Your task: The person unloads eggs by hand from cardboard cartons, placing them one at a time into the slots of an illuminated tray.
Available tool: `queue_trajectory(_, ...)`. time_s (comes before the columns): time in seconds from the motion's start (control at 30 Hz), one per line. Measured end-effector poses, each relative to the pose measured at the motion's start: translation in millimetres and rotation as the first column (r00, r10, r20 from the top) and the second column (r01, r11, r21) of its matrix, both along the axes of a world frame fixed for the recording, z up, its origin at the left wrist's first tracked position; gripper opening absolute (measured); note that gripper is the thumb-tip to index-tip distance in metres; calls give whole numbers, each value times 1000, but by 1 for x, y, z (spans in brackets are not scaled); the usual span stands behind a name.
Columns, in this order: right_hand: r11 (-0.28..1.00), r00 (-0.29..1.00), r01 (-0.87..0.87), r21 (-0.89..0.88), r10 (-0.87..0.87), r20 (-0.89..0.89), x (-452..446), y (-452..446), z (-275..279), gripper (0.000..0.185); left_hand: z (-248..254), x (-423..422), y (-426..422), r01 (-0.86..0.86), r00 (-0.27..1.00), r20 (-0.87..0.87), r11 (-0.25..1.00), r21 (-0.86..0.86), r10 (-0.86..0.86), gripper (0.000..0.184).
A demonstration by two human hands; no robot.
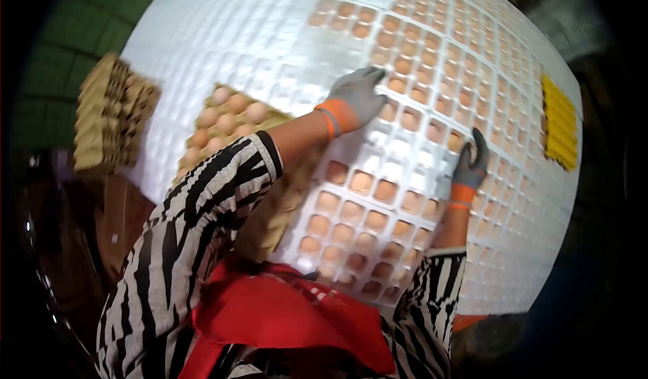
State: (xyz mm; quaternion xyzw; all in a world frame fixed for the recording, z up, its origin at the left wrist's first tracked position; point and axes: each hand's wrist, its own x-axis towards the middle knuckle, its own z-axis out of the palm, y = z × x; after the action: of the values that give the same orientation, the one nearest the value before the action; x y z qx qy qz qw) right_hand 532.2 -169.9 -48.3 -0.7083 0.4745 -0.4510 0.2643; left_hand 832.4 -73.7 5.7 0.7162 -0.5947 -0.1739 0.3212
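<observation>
Red apron (pixel 290 308) nearest the camera; beyond it, two gloved hands over brown eggs (pixel 385 190) in plastic egg trays (pixel 371 203).

The eggs sit in separate cells of the pale trays, ahead of the apron, between and around the hands. The left hand (pixel 361 97), in a grey glove with an orange cuff, has its fingers bent over the egg rows; the right hand (pixel 472 163), gloved alike, curls at the rows farther right. I cannot tell whether either one grasps a tray or an egg. A pulp egg tray (pixel 273 118) with more eggs lies partly behind the striped left sleeve (pixel 223 183). Farther left rises a stack of pulp trays (pixel 101 119); a yellow egg tray (pixel 560 124) is at the far right.
</observation>
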Motion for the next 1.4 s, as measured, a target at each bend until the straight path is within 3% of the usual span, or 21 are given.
queue_trajectory(0.07,994,987,-45,104,28,159,18,36,19,36,45,29,41,52,989,-126,980,-193,-78,44)
queue_trajectory(0.13,986,991,-122,110,114,74,51,95,54,38,81,74,98,34,998,-46,962,-271,-48,37)
queue_trajectory(0.2,927,933,-342,157,314,177,90,157,79,38,118,109,168,-205,946,-255,979,-3,197,32)
queue_trajectory(0.33,759,819,-570,315,553,153,167,256,107,41,108,158,304,-267,963,-52,964,-13,266,30)
queue_trajectory(0.4,752,792,-590,294,610,29,208,280,115,41,86,169,339,-113,974,186,990,-79,126,35)
queue_trajectory(0.47,781,769,-619,-86,580,-268,247,290,98,46,69,176,346,56,956,290,995,-87,-29,48)
queue_trajectory(0.6,826,689,-556,94,521,-504,285,299,77,48,28,164,303,235,786,601,969,-72,-146,42)
queue_trajectory(0.67,824,846,-510,248,532,-29,277,293,64,38,20,158,287,173,804,577,985,4,-143,33)
queue_trajectory(0.73,572,787,-608,550,347,509,254,272,80,33,21,180,280,281,799,529,956,89,-285,39)
queue_trajectory(0.77,570,755,-620,539,247,607,247,268,86,33,22,183,285,208,950,245,978,-27,-196,38)
queue_trajectory(0.83,560,743,-606,566,143,654,243,257,95,42,37,187,293,-8,924,-379,988,-156,-53,37)
queue_trajectory(0.87,723,861,-489,489,308,405,250,254,93,44,32,196,287,-107,742,-669,991,-75,30,44)
queue_trajectory(0.93,926,900,-339,164,370,-229,278,258,97,50,50,208,279,-87,513,-854,995,48,86,44)
queue_trajectory(1.0,934,688,-327,142,339,-641,297,264,99,54,60,194,259,-98,725,-667,985,143,169,46)
queue_trajectory(1.07,934,707,-356,20,284,-648,302,259,78,49,31,187,239,59,996,-68,997,39,-57,47)
queue_trajectory(1.13,891,904,-275,360,367,-218,288,247,66,47,49,167,232,109,860,459,958,264,-224,42)
queue_trajectory(1.17,809,947,-284,515,320,19,278,239,62,46,37,165,224,93,827,510,952,291,-236,40)
queue_trajectory(1.2,537,844,-512,671,170,508,273,236,93,41,25,163,217,71,793,557,945,318,-247,38)
queue_trajectory(1.27,562,708,-600,570,41,705,256,227,99,46,25,171,214,119,858,450,948,297,-248,36)
queue_trajectory(1.3,548,740,-613,569,147,656,249,210,88,31,29,176,212,141,883,399,950,279,-248,35)
queue_trajectory(1.4,844,909,-412,342,405,96,272,198,96,37,84,182,226,85,930,330,968,235,-162,35)
